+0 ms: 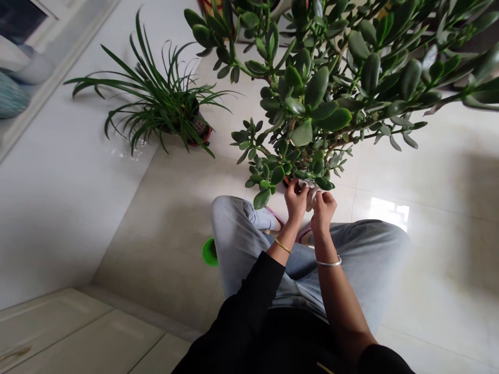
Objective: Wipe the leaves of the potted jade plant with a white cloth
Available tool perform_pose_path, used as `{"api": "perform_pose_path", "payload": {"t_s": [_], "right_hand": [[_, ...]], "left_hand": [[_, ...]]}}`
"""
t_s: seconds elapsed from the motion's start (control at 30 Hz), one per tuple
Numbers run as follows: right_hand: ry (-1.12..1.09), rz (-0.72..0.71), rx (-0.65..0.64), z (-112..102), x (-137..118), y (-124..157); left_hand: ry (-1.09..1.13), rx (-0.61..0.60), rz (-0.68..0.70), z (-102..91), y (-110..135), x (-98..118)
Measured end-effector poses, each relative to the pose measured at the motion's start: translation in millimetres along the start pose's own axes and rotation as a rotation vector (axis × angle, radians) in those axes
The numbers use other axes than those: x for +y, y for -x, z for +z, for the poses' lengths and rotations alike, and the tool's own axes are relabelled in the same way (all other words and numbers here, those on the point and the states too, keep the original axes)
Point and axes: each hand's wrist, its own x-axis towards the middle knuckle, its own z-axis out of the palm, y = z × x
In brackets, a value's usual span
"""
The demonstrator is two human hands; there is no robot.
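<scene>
A large jade plant (317, 88) with thick, glossy green leaves spreads in front of me. At its lower edge, my left hand (296, 200) and my right hand (324, 209) are close together, fingers pinched. Between them is a crumpled white cloth or tissue (311, 198); I cannot tell which. Both hands grip it just under the lowest leaves. Part of a reddish-brown pot (287, 181) shows beside my left hand, the rest hidden by foliage.
A long-leaved potted plant (171, 109) stands by the white wall at left. A green container (210, 252) is on the tiled floor (436, 270) beside my left knee. Pale cabinets (78, 332) fill the lower left; a ledge (50, 72) with objects is at upper left.
</scene>
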Motion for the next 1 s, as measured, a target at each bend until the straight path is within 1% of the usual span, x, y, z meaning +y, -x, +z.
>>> {"api": "perform_pose_path", "payload": {"t_s": [0.2, 0.37, 0.53, 0.7, 0.83, 1.0], "right_hand": [[-0.004, 0.007, -0.003, 1, -3, 2], [-0.015, 0.016, -0.004, 3, -4, 2], [-0.020, 0.004, -0.016, 0, -3, 1], [-0.018, 0.004, -0.051, -5, -2, 2], [-0.021, 0.014, -0.101, -12, 2, 3], [-0.026, 0.022, -0.153, -20, 4, 2]], "left_hand": [[0.071, -0.046, -0.031, 7.4, -4, 1], [0.021, 0.004, 0.005, 7.9, -2, 5], [-0.034, 0.011, 0.038, 4.2, 2, 3], [-0.020, -0.006, 0.031, -2.7, 3, 1], [0.014, -0.030, 0.017, -2.1, 4, 3], [0.148, -0.115, -0.058, 3.5, 9, 9]]}}
